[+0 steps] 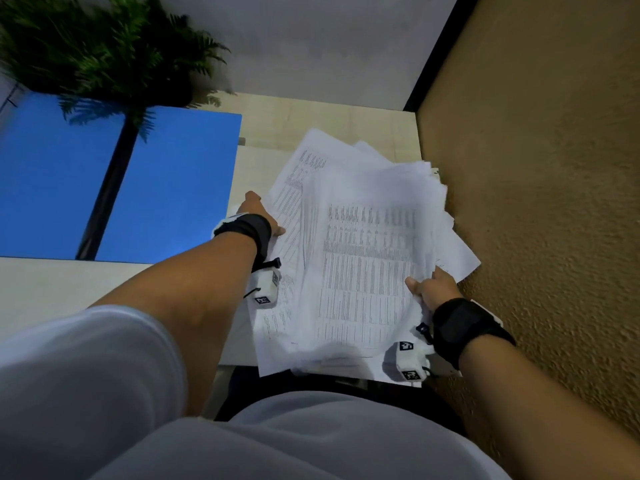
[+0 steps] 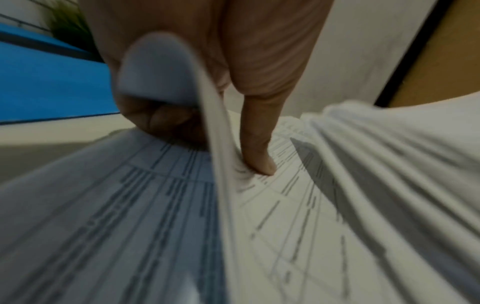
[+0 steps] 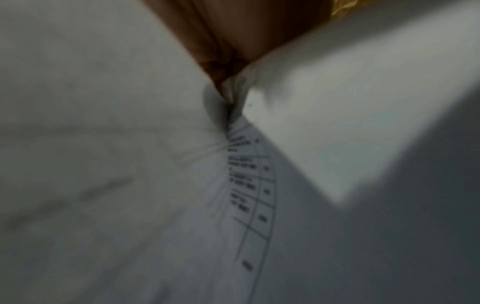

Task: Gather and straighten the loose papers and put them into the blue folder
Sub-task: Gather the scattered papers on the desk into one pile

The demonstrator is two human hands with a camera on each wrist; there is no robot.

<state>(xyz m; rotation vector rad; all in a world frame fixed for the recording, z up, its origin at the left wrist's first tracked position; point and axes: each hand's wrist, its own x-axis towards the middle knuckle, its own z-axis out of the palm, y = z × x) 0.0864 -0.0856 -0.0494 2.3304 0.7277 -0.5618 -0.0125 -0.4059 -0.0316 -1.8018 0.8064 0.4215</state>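
Note:
A messy, fanned stack of printed white papers (image 1: 363, 254) is held over the right part of the table, between both hands. My left hand (image 1: 265, 216) grips its left edge. In the left wrist view the thumb (image 2: 257, 154) presses on top of the papers (image 2: 298, 226) and curled fingers hold sheets from below. My right hand (image 1: 431, 289) pinches the lower right edge, thumb on top. In the right wrist view its palm (image 3: 233, 41) shows with the papers (image 3: 246, 195) bunched against it. The blue folder (image 1: 180, 188) lies flat at the left, apart from the papers.
A potted fern (image 1: 104, 46) stands at the back left; its dark stem (image 1: 110, 178) crosses over the folder. A brown textured surface (image 1: 536, 185) borders the table's right side. Bare light wood table (image 1: 329, 119) shows behind the papers. The near table edge is at my lap.

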